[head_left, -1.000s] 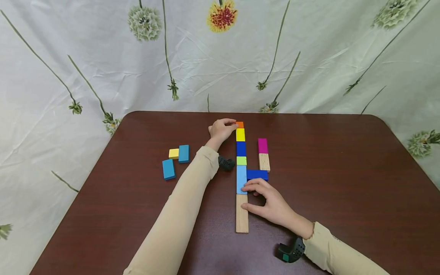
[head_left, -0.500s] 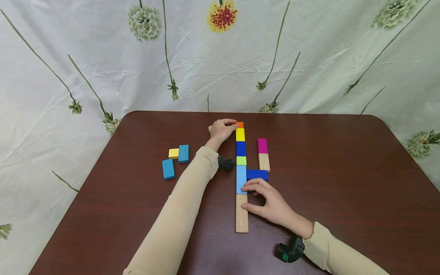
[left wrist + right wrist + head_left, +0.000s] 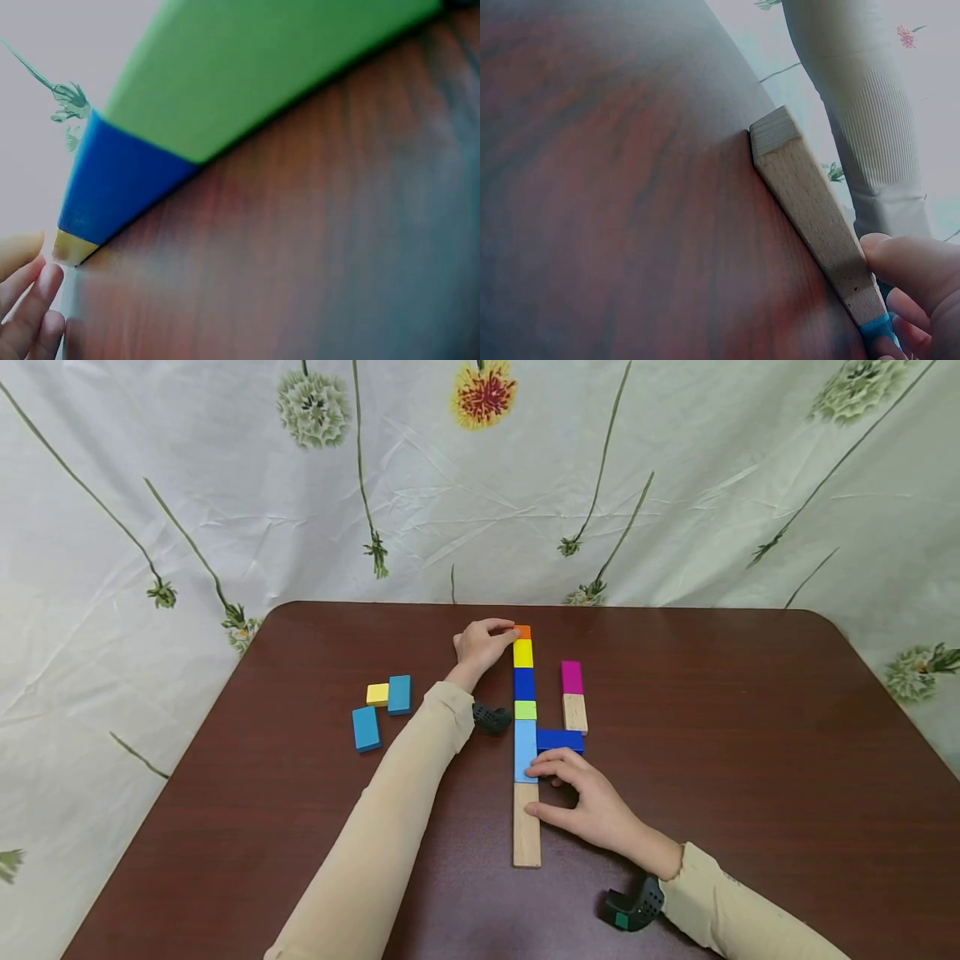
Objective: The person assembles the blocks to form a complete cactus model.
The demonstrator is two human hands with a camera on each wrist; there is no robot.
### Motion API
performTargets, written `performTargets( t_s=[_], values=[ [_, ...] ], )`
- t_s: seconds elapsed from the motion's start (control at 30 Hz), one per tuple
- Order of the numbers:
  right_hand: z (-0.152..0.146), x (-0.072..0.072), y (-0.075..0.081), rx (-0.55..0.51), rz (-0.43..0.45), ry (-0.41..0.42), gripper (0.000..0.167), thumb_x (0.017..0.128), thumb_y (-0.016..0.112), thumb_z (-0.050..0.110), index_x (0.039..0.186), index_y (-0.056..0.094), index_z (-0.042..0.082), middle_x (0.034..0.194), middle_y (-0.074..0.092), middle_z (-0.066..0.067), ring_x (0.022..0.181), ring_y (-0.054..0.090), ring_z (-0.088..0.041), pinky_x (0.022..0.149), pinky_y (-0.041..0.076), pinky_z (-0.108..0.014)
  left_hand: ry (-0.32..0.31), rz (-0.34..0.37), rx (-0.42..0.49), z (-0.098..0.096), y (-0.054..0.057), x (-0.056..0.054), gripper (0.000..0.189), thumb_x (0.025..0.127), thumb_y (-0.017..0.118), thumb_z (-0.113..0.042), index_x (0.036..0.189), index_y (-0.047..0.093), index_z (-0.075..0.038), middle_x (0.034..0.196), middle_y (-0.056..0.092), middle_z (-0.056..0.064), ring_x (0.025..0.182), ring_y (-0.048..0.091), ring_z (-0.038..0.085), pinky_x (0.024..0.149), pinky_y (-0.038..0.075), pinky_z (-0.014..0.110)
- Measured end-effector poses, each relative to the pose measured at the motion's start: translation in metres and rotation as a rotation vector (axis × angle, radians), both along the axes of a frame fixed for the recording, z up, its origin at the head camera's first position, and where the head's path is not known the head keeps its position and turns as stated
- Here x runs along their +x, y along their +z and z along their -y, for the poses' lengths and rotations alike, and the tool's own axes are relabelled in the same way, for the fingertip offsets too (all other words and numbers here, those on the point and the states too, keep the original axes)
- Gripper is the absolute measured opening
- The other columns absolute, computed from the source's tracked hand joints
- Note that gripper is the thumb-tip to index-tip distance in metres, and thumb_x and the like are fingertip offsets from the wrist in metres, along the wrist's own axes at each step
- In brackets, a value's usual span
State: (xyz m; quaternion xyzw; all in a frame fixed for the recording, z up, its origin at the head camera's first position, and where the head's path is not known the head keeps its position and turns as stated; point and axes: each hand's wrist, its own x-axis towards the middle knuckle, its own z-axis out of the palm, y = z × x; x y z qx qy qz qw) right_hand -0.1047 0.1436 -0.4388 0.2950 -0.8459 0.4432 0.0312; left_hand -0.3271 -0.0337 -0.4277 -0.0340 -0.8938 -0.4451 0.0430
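A straight column of coloured wooden blocks runs away from the person in the head view. My left hand [image 3: 480, 645] is at its far end, thumb and fingertips pinching the small orange block [image 3: 525, 632]. Nearer come a yellow block [image 3: 522, 653], a dark blue block [image 3: 523, 683], a green block [image 3: 525, 710], a light blue block [image 3: 524, 739] and a long plain wooden block [image 3: 527, 843]. Across the lower joint lies my right hand [image 3: 596, 802], fingers spread: fingertips at the light blue block, thumb touching the plain block [image 3: 814, 214], as the right wrist view shows.
Beside the column's right side lies a dark blue block [image 3: 559, 740], with a magenta block [image 3: 572, 677] and a short plain block [image 3: 574, 714] beyond. Two blue blocks [image 3: 365, 729] and a yellow block [image 3: 377, 695] lie left on the brown table [image 3: 720, 710]. A flowered cloth [image 3: 420, 460] hangs behind.
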Motion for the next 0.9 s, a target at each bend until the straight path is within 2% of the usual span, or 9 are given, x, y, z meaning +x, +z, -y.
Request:
performTargets(
  t_s=[0.17, 0.23, 0.33, 0.4, 0.57, 0.67, 0.8, 0.9],
  values=[
    [0.0, 0.0, -0.001, 0.006, 0.006, 0.003, 0.038, 0.079, 0.077, 0.027, 0.114, 0.065, 0.016, 0.116, 0.054, 0.005, 0.1, 0.054, -0.009, 0.083, 0.048, -0.027, -0.022, 0.033, 0.122, 0.005, 0.002, 0.003, 0.031, 0.089, 0.064, -0.034, 0.113, 0.069, -0.015, 0.116, 0.063, 0.002, 0.111, 0.05, 0.022, 0.104, 0.022, 0.042],
    [0.0, 0.0, -0.001, 0.009, 0.01, 0.002, 0.038, 0.08, 0.076, 0.027, 0.114, 0.065, 0.016, 0.117, 0.054, 0.005, 0.099, 0.054, -0.01, 0.083, 0.047, -0.027, -0.046, 0.063, 0.176, 0.009, 0.005, 0.006, 0.031, 0.089, 0.065, -0.032, 0.115, 0.068, -0.014, 0.118, 0.062, 0.002, 0.112, 0.05, 0.022, 0.104, 0.028, 0.04],
    [0.0, 0.001, 0.0, 0.01, 0.014, -0.001, 0.038, 0.08, 0.076, 0.027, 0.114, 0.065, 0.016, 0.117, 0.054, 0.004, 0.099, 0.054, -0.011, 0.082, 0.047, -0.028, -0.082, 0.094, 0.252, 0.017, 0.013, 0.012, 0.032, 0.088, 0.066, -0.028, 0.116, 0.067, -0.012, 0.121, 0.06, 0.003, 0.11, 0.051, 0.022, 0.095, 0.041, 0.036],
    [0.0, 0.001, 0.001, 0.008, 0.02, -0.001, 0.038, 0.08, 0.076, 0.027, 0.114, 0.065, 0.016, 0.117, 0.055, 0.003, 0.099, 0.054, -0.011, 0.082, 0.047, -0.028, -0.109, 0.107, 0.304, 0.025, 0.019, 0.017, 0.034, 0.088, 0.067, -0.026, 0.118, 0.065, -0.01, 0.12, 0.06, 0.005, 0.108, 0.053, 0.022, 0.091, 0.044, 0.035],
    [0.0, 0.001, 0.002, 0.005, 0.02, 0.004, 0.037, 0.081, 0.076, 0.026, 0.114, 0.065, 0.015, 0.117, 0.055, 0.002, 0.099, 0.054, -0.012, 0.082, 0.047, -0.028, -0.168, 0.122, 0.386, 0.051, 0.039, 0.034, 0.04, 0.088, 0.067, -0.026, 0.123, 0.061, -0.006, 0.122, 0.059, 0.006, 0.111, 0.052, 0.023, 0.096, 0.041, 0.038],
    [0.0, 0.001, 0.002, 0.004, 0.018, 0.002, 0.037, 0.08, 0.076, 0.026, 0.114, 0.065, 0.015, 0.117, 0.055, 0.002, 0.099, 0.054, -0.012, 0.082, 0.047, -0.028, -0.192, 0.129, 0.421, 0.069, 0.053, 0.048, 0.042, 0.088, 0.067, -0.029, 0.125, 0.061, -0.009, 0.126, 0.056, 0.004, 0.115, 0.05, 0.022, 0.1, 0.037, 0.041],
    [0.0, 0.002, 0.002, 0.007, 0.02, -0.002, 0.037, 0.08, 0.076, 0.026, 0.114, 0.065, 0.016, 0.117, 0.055, 0.002, 0.098, 0.054, -0.012, 0.082, 0.047, -0.028, -0.22, 0.113, 0.411, 0.095, 0.067, 0.067, 0.042, 0.087, 0.068, -0.033, 0.124, 0.062, -0.014, 0.128, 0.054, 0.001, 0.12, 0.046, 0.019, 0.101, 0.035, 0.045],
    [0.001, 0.002, 0.002, 0.011, 0.018, 0.0, 0.037, 0.08, 0.076, 0.027, 0.114, 0.065, 0.016, 0.117, 0.055, 0.002, 0.098, 0.054, -0.012, 0.082, 0.047, -0.028, -0.226, 0.094, 0.392, 0.117, 0.07, 0.078, 0.044, 0.085, 0.069, -0.035, 0.124, 0.061, -0.014, 0.127, 0.055, 0.001, 0.121, 0.046, 0.017, 0.1, 0.035, 0.047]
  ],
)
